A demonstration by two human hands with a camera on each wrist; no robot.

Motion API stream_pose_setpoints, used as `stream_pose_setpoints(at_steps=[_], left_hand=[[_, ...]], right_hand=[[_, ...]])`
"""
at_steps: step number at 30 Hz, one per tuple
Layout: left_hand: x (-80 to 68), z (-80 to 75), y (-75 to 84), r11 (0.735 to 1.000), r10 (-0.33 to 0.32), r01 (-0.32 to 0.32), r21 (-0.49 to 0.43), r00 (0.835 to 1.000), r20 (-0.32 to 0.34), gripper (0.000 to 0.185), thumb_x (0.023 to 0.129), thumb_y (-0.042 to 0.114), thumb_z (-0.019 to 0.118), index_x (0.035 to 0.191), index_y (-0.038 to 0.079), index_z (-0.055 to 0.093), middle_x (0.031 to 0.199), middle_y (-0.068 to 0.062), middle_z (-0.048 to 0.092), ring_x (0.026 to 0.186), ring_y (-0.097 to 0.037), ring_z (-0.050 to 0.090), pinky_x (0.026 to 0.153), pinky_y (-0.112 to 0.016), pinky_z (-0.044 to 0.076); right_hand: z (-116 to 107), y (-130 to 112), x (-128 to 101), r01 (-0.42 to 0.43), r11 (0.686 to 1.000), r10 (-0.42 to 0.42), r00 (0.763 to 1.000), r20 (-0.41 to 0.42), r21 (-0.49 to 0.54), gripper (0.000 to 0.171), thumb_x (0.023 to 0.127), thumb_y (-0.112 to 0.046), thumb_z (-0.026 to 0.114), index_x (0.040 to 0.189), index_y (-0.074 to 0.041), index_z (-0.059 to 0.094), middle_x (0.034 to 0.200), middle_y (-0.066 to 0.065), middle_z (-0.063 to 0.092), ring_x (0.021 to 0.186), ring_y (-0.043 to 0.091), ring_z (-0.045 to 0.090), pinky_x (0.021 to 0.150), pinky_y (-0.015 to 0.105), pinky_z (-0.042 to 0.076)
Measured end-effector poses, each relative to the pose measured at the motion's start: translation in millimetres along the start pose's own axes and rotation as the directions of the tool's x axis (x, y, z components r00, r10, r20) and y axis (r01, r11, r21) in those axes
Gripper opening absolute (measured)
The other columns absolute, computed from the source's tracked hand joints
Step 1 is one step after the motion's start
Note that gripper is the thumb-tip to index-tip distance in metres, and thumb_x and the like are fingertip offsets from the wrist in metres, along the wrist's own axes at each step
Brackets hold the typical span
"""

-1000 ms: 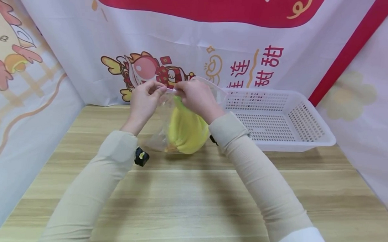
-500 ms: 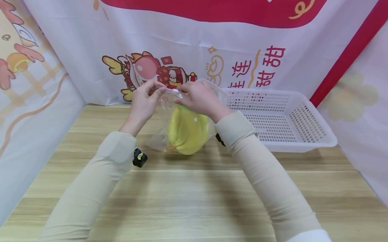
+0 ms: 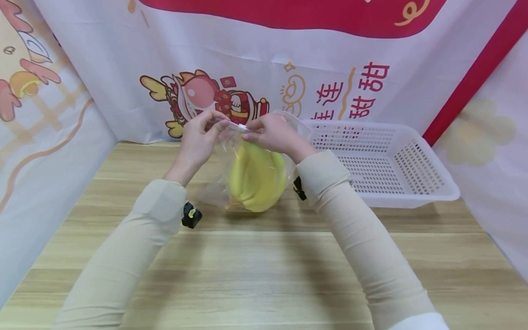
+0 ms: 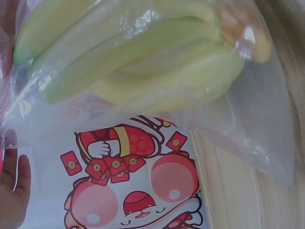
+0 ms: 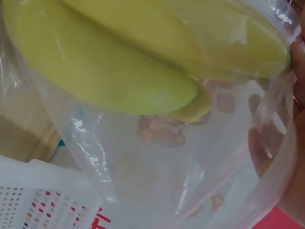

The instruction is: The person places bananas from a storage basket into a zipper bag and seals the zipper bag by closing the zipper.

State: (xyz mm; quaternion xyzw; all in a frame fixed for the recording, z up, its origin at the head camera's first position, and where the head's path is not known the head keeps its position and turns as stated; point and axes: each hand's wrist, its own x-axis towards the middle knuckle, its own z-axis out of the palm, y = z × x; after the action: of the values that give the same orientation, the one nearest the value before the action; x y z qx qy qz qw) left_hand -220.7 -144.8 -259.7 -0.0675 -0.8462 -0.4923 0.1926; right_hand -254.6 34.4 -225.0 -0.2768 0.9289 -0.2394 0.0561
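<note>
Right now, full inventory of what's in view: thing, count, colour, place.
bananas: one bunch, yellow, inside the bag, lower end on the table
bag: one, clear plastic, held up at its top edge
basket: one, white, perforated, on the table to the right
table: one, light wood
backdrop: white and red printed cloth with cartoon figure, behind and at both sides
wrist cameras: two, black, under the forearms
sleeves: two, beige
left hand: pinches the bag's top edge
right hand: pinches the same edge

bananas (image 5: 109, 62) | ends cut off by frame | right wrist view
</note>
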Motion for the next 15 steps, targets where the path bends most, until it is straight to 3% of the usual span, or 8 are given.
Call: stream_pose_setpoints(at_steps=[7, 15], left_hand=[[-1.4, 1.6, -0.4, 0.998, 0.049, -0.049, -0.032, 0.999, -0.004, 0.026, 0.093, 0.025, 0.058, 0.103, 0.003, 0.065, 0.089, -0.010, 0.065, 0.073, -0.005, 0.053, 0.062, -0.014, 0.042], [-2.0, 0.2, 0.5, 0.998, 0.043, -0.044, -0.039, 0.999, -0.026, 0.027, 0.093, 0.025, 0.059, 0.105, 0.002, 0.065, 0.093, -0.009, 0.065, 0.075, -0.002, 0.053, 0.065, -0.014, 0.043]], right_hand=[[-3.1, -4.9, 1.9, -0.004, 0.996, -0.003, 0.997, -0.076, -0.091, 0.019, 0.091, -0.025, 0.064, 0.104, -0.016, 0.075, 0.095, 0.005, 0.074, 0.074, 0.016, 0.054, 0.069, 0.026, 0.043], [-0.4, -10.0, 1.2, 0.008, 0.989, -0.032, 0.986, -0.161, -0.144, 0.019, 0.089, -0.027, 0.065, 0.103, -0.018, 0.075, 0.105, 0.003, 0.074, 0.087, 0.015, 0.066, 0.076, 0.027, 0.051]])
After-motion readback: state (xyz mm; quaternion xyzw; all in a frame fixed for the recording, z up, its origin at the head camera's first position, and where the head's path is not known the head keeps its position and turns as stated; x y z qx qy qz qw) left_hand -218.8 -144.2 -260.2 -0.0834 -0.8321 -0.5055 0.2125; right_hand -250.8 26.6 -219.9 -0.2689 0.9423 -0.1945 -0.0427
